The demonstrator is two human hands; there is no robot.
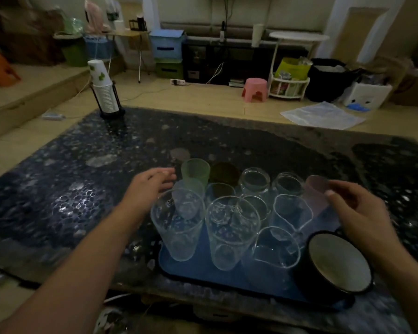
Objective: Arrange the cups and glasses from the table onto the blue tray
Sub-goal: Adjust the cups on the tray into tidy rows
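Clear round glasses (pixel 232 233) on blue tray (pixel 203 270), left hand (pixel 152 183) spread, right hand (pixel 357 208) pinching frosted pink cup (pixel 315 189)

Blue tray (pixel 203 271) at the near edge of a black table (pixel 82 189) speckled with pale pebble shapes. On the tray: frosted green cup (pixel 195 170), dark olive cup (pixel 225 173), pale pink cup (pixel 316 192), clear glasses (pixel 179 227), black mug (pixel 337 262) with cream inside. At the far left corner, white paper cups (pixel 101 85) printed with green leaves, in a black holder (pixel 112 113).
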